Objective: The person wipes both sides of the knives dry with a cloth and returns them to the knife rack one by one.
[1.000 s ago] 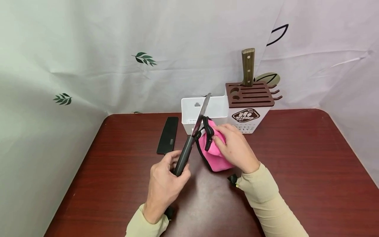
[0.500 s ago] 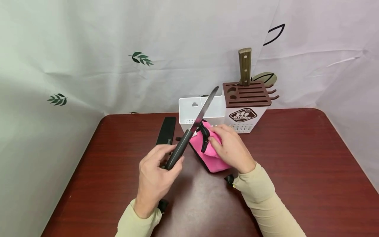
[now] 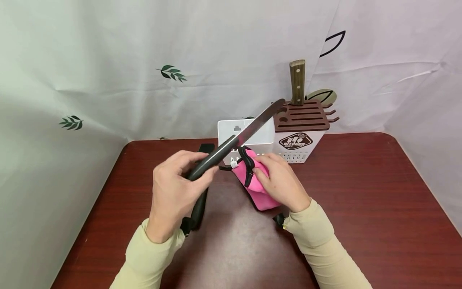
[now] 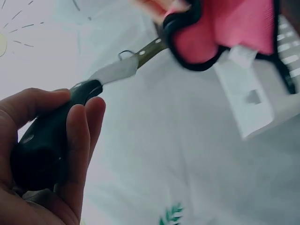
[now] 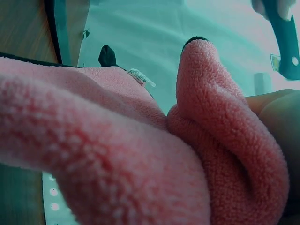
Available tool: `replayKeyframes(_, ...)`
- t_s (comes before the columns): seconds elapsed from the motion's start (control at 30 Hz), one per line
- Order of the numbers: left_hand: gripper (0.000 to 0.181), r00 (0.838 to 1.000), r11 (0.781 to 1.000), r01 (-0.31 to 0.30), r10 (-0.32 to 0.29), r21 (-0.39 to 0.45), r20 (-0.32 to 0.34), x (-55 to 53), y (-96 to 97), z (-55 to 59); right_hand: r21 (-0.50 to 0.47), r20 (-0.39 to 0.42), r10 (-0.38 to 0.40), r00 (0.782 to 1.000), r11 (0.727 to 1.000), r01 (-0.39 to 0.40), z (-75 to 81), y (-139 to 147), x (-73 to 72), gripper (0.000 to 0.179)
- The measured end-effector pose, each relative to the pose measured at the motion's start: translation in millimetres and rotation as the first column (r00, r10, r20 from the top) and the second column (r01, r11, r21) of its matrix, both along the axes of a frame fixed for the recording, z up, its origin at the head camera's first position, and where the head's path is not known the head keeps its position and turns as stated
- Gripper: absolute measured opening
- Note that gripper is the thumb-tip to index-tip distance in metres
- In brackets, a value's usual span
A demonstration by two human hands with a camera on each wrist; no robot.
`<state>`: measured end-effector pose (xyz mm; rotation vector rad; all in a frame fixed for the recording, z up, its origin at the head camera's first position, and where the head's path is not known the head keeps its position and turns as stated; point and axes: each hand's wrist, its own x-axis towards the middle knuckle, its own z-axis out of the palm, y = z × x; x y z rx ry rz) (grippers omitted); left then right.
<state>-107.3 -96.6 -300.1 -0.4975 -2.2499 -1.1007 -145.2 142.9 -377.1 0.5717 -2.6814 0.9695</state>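
Note:
My left hand point(image 3: 175, 190) grips a knife point(image 3: 211, 160) by its black handle. The blade points up and to the right in the head view, above the white holder. My right hand point(image 3: 283, 180) pinches a folded pink cloth point(image 3: 265, 200) with black edging and a white tag. In the head view the cloth lies just below the knife's blade, apart from it. The right wrist view is mostly filled by the fluffy cloth point(image 5: 117, 140). In the left wrist view the fingers wrap the black handle point(image 4: 47, 136).
A white knife holder point(image 3: 299, 148) with a slotted brown top stands at the back, a wooden-handled knife point(image 3: 297, 82) upright in it. An open white bin point(image 3: 225, 130) adjoins its left side. A black knife sheath point(image 3: 207, 148) lies left, partly behind my left hand.
My left hand has moved left and up, and the knife has tilted further to the right, its blade lifting away from the cloth. The right hand still holds the cloth, almost unmoved.

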Motion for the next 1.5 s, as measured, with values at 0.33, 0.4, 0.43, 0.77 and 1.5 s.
replayKeyframes(0.33,0.018,0.999,0.999,0.027,-0.028,-0.044,-0.026,-33.5,9.3,35.2,0.008,0.011,0.003,1.000,1.000,-0.003,0.4,-2,1.2,0.030)
replayKeyframes(0.4,0.019,0.999,0.996,0.030,-0.032,-0.081,-0.018,-40.4,10.9,40.6,0.009,0.017,0.005,1.000,1.000,-0.005,0.5,-3,1.4,0.030)
replayKeyframes(0.43,0.019,0.999,0.994,0.032,-0.034,-0.103,-0.014,-43.5,11.9,43.2,0.010,0.019,0.005,1.000,1.000,-0.005,0.6,-3,1.5,0.030)
replayKeyframes(0.77,0.017,0.996,0.968,0.083,-0.086,-0.237,-0.003,-61.2,25.0,65.1,0.011,0.015,0.008,1.000,1.000,-0.008,-0.4,-3,1.3,0.028)
replayKeyframes(1.5,0.028,0.977,0.956,0.157,-0.114,-0.247,0.181,-104.9,53.9,119.5,0.021,0.015,0.017,1.000,1.000,-0.017,-2.2,-5,2.4,0.029)
